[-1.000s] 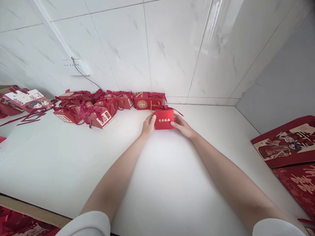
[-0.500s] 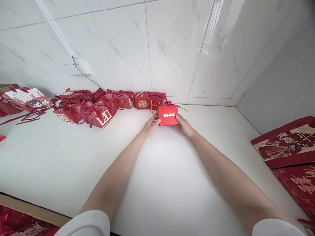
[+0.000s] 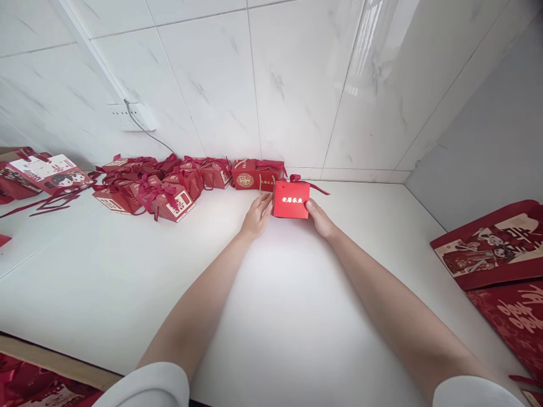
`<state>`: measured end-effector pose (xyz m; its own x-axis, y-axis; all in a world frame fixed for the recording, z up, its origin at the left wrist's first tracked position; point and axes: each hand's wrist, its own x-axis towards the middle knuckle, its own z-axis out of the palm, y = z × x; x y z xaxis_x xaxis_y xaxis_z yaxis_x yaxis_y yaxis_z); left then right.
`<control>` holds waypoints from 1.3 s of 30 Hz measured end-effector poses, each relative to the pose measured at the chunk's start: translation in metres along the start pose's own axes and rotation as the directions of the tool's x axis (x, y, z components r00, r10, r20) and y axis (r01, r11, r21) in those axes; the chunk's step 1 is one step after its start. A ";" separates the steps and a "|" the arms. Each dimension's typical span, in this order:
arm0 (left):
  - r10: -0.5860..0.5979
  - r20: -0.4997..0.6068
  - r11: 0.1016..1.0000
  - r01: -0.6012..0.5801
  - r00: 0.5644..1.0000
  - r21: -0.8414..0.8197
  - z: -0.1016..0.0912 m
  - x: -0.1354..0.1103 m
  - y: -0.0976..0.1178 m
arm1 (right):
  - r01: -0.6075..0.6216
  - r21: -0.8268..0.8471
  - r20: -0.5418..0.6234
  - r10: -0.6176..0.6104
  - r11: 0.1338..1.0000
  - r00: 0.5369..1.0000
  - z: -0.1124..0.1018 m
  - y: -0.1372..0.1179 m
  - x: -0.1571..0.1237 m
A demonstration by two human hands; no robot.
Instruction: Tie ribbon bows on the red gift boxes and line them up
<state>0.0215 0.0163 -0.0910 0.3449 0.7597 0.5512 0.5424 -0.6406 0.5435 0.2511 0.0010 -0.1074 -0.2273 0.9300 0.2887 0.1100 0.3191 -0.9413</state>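
Observation:
A small red gift box (image 3: 291, 200) with white Chinese characters on its front stands near the back of the white table. My left hand (image 3: 257, 216) is at its left side, fingers bent along that face and thumb near the front edge. On the other side my right hand (image 3: 319, 219) grips the box, its thumb on the right front edge and its other fingers hidden behind. A dark red ribbon (image 3: 314, 186) trails out to the right behind the box. Just behind and to the left is a red box with gold print (image 3: 248, 176), against the wall.
Several red gift boxes with ribbon bows (image 3: 169, 198) are clustered along the tiled wall to the left. A paper gift bag (image 3: 53, 169) lies at the far left. Large red printed bags (image 3: 487, 249) are on the right. A wall socket (image 3: 131, 117) has a grey cable.
The small red gift box has shifted slightly right and its front is squarer to me. My left thumb has slid off the front face to its left edge. More ribbon shows behind.

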 end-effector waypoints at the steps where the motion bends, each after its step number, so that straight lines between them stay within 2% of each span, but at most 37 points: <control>1: 0.030 0.036 0.999 -0.030 0.999 -0.021 -0.001 -0.001 0.000 | -0.020 -0.023 -0.018 0.020 1.000 1.000 0.000 0.000 0.001; 4: 0.055 0.139 0.992 -0.039 0.989 -0.118 -0.001 -0.002 0.002 | -0.132 -0.045 -0.123 0.125 0.990 0.984 0.000 0.005 0.003; 8: -0.072 0.176 0.974 0.107 0.982 -0.198 0.001 -0.002 0.009 | -0.138 -0.047 -0.204 0.126 0.989 0.971 -0.002 0.010 0.004; 14: -0.210 0.116 0.954 0.229 0.971 -0.193 0.004 -0.001 0.003 | -0.060 -0.071 -0.144 0.049 0.996 0.988 -0.001 0.007 0.000; 17: -0.247 0.089 0.937 0.261 0.965 -0.231 0.006 0.001 -0.004 | -0.068 -0.065 -0.156 0.057 0.996 0.986 0.000 0.006 0.001; 23: -0.252 0.080 0.935 0.264 0.964 -0.239 0.008 0.002 -0.009 | -0.085 -0.035 -0.156 0.078 0.996 0.985 -0.001 0.007 0.003; 33: -0.261 0.070 0.924 0.270 0.963 -0.272 0.008 0.002 -0.013 | -0.098 -0.088 -0.153 0.084 0.991 0.985 -0.002 0.007 0.004; 36: -0.314 0.118 0.852 0.335 0.942 -0.402 0.007 0.001 -0.010 | 0.010 -0.229 -0.176 -0.052 0.973 0.983 0.000 0.003 0.002; 37: -0.343 0.147 0.806 0.371 0.928 -0.462 0.006 0.001 -0.008 | 0.084 -0.308 -0.183 -0.146 0.948 0.972 0.002 0.000 0.001; 39: -0.396 0.210 0.706 0.443 0.894 -0.553 0.007 0.002 -0.005 | 0.246 -0.467 -0.162 -0.355 0.849 0.921 0.006 -0.007 -0.001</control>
<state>0.0247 0.0213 -0.0971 0.2541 0.9564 0.1442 0.1125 -0.1773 0.9777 0.2446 -0.0034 -0.1024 -0.0921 0.7725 0.6283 0.4897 0.5845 -0.6469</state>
